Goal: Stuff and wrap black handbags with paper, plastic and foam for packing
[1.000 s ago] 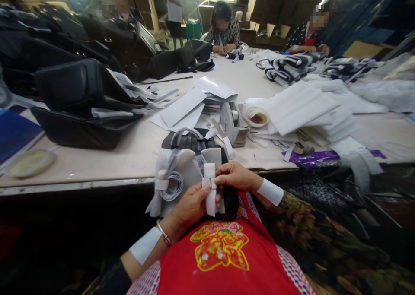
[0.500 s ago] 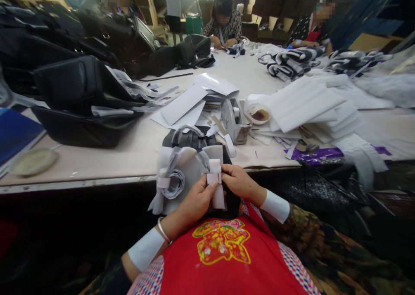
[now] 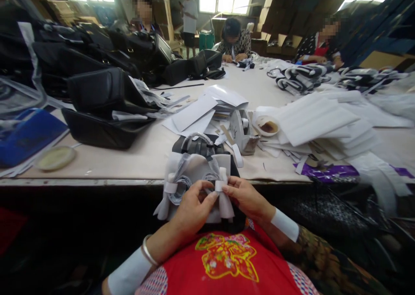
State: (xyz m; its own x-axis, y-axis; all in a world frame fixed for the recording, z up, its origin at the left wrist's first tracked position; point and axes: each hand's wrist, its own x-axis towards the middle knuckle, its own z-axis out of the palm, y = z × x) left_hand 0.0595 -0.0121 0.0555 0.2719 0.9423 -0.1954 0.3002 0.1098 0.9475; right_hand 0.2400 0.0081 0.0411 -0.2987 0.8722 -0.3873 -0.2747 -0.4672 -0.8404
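Observation:
A black handbag (image 3: 191, 146) rests at the table's front edge in front of me, its upright handle covered in clear wrap. White foam sheet (image 3: 198, 167) lies over its near side, with coiled, wrapped straps (image 3: 179, 191) at the left. Around the bunched foam on the right goes a narrow white paper band (image 3: 219, 185). My left hand (image 3: 196, 206) is closed at the band's left side, thumb and forefinger against it. From the right, my right hand (image 3: 249, 198) pinches the same band. A second white band (image 3: 170, 188) circles the foam on the left, untouched.
Black bags (image 3: 106, 109) pile up on the left, near a blue tray (image 3: 30, 135) and a round lid (image 3: 55, 158). A tape dispenser (image 3: 241, 131), a bowl of brown stuff (image 3: 267, 125) and white foam sheets (image 3: 319, 118) stand beyond my hands. Co-workers sit across the table.
The view has tilted up and turned slightly left. The band now wraps closely round the right foam bunch, pinching it into a bow shape. Both hands stay at it.

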